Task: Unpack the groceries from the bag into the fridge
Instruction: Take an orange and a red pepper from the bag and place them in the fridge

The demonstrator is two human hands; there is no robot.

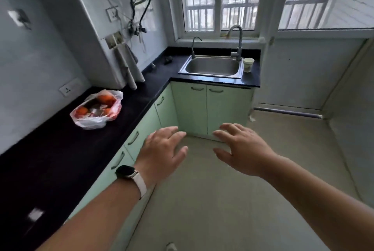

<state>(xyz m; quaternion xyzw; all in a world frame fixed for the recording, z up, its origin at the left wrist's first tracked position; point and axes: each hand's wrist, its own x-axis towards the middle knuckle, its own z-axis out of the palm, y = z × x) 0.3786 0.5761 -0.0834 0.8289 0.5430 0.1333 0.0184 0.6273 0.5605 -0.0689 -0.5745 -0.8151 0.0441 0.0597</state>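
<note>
On the dark tabletop (60,159) to the left lay one thin plastic bag (97,109), white with red print, slumped on its side close to the wall and well apart from both hands. Through its open mouth at least two round orange fruits showed, along with some darker packets (too blurred to count or name).

Two bare hands were held out over the pale floor (222,200), in front of the green cupboards. The left hand (162,149) hovered palm down with its fingers (172,130) spread and straight, holding nothing; one watch (125,171) with a black face and a white strap sat on that wrist. The right hand (242,149) hovered just beside it, also palm down, its fingers (222,135) spread and slightly bent, gripping nothing. The two hands did not touch each other or any object.

Further back, the tabletop turned a corner under the window (218,1), and one steel sink (210,76) was set into it. Two taps stood behind the basin: a small thin tap (193,48) at its left corner and a tall curved tap (238,42) at its right. One white cup (248,64) stood upright just right of the sink. Two cupboard doors, each with one handle, sat below the basin, and three more handles ran along the cupboard fronts on the left. One grey cloth (126,58) hung on the wall beyond the bag.
</note>
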